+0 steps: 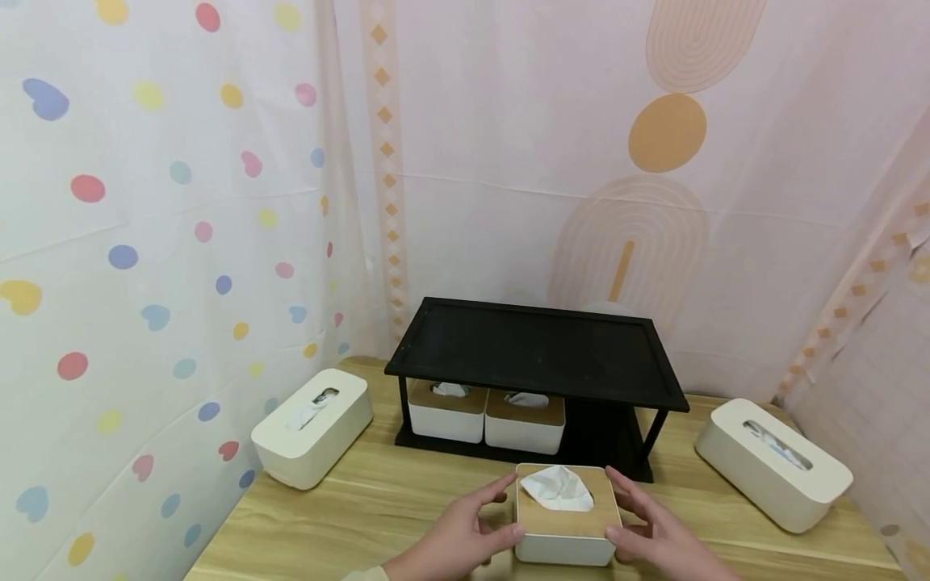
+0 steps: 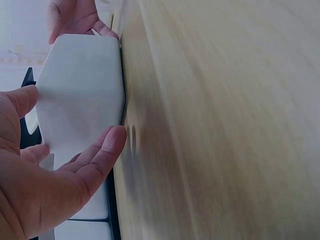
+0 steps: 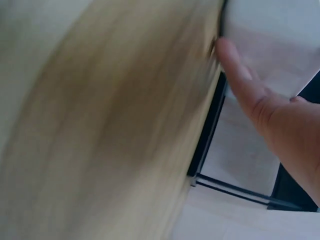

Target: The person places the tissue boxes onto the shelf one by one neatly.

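As left hand (image 1: 456, 529) and right hand (image 1: 664, 536) flank tissue box (image 1: 569, 523) | grip: clamped on its sides

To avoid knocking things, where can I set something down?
Bare: the flat black rack top; the wooden tabletop between the leftmost long white tissue box and left hand. Crowded: between it and the right hand, around the square white wood-lidded tissue box.

The left hand (image 1: 461, 528) and right hand (image 1: 661, 537) face each other, thumbs (image 1: 504, 537) spread apart from the forefingers (image 1: 497, 488).
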`<state>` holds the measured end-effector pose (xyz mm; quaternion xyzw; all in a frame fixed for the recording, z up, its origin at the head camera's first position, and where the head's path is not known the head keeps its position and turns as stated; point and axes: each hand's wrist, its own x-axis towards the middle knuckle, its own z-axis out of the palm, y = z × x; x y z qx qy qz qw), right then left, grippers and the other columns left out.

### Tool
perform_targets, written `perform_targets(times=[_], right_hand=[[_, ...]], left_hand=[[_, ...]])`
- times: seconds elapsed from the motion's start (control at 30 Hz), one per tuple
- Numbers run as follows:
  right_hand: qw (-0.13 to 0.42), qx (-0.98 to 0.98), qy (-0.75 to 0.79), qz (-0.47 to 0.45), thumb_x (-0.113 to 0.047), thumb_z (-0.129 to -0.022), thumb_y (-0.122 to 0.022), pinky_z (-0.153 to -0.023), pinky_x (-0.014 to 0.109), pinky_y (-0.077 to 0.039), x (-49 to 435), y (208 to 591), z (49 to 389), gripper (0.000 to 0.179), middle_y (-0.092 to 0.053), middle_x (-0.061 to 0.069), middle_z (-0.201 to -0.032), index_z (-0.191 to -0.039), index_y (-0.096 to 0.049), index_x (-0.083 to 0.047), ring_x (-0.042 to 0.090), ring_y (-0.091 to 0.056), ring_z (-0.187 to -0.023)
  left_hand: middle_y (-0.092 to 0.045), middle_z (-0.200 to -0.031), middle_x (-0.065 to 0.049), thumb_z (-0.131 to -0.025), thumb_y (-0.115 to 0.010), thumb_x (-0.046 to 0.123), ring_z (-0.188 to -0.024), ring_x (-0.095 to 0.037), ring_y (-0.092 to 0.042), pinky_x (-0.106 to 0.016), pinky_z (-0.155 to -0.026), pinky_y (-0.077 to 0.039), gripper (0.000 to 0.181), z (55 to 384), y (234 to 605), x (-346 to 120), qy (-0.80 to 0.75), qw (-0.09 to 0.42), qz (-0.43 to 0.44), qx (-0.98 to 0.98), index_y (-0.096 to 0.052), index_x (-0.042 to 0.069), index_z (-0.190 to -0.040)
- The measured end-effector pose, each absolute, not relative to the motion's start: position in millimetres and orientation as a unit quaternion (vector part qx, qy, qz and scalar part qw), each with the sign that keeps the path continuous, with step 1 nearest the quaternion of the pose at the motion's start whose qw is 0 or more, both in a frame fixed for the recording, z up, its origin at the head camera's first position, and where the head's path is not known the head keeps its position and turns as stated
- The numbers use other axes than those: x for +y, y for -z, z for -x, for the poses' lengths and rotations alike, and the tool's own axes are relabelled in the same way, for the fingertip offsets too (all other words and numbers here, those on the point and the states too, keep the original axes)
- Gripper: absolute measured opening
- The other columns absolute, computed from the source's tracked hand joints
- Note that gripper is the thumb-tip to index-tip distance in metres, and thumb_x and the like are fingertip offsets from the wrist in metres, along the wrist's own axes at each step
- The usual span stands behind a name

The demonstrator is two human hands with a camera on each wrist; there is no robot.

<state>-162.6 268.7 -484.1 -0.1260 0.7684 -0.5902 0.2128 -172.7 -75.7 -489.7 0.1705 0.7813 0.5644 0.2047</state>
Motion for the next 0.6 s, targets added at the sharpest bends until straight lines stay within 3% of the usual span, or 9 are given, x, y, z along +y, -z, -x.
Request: perform_targets(times=[0.1,0.23,0.37,0.6], right_hand=[[0.251,0.734,0.621,0.115,-0.027,-0.113,-0.055,-0.098,0.053,-0.062,274,488,164,0.084,-0.003,0.05,-0.166,-0.173,0.002,-0.011,0.06,-0.04,-0.147],[0.286,0.699,0.645,0.11,-0.027,-0.115,-0.05,-0.102,0.053,-0.06,282,492,166,0.082,0.001,0.049,-0.166,-0.173,0.007,-0.018,0.05,-0.047,-0.146],[0.297,0.688,0.652,0.115,-0.027,-0.115,-0.049,-0.102,0.053,-0.06,285,493,168,0.081,0.002,0.05,-0.166,-0.172,0.009,-0.019,0.043,-0.052,-0.142],[0.298,0.689,0.648,0.126,-0.026,-0.115,-0.049,-0.103,0.056,-0.059,286,491,169,0.083,0.001,0.052,-0.164,-0.172,0.01,-0.018,0.043,-0.053,-0.141]], left_hand=[[-0.054,-0.154,-0.026,-0.102,-0.075,0.034,-0.08,-0.024,-0.071,-0.034,-0.064,-0.06,0.072,173,491,-75,-0.574,0.214,-0.16,0.774,-0.042,0.031,-0.165],[-0.054,-0.153,-0.028,-0.102,-0.075,0.032,-0.084,-0.024,-0.072,-0.04,-0.069,-0.063,0.073,172,492,-73,-0.586,0.224,-0.151,0.764,-0.041,0.032,-0.166],[-0.053,-0.154,-0.028,-0.103,-0.074,0.033,-0.091,-0.026,-0.074,-0.044,-0.071,-0.065,0.073,171,492,-73,-0.601,0.233,-0.147,0.751,-0.039,0.032,-0.167],[-0.049,-0.157,-0.028,-0.105,-0.071,0.034,-0.099,-0.028,-0.074,-0.047,-0.074,-0.066,0.073,169,491,-72,-0.621,0.253,-0.137,0.729,-0.035,0.034,-0.168]])
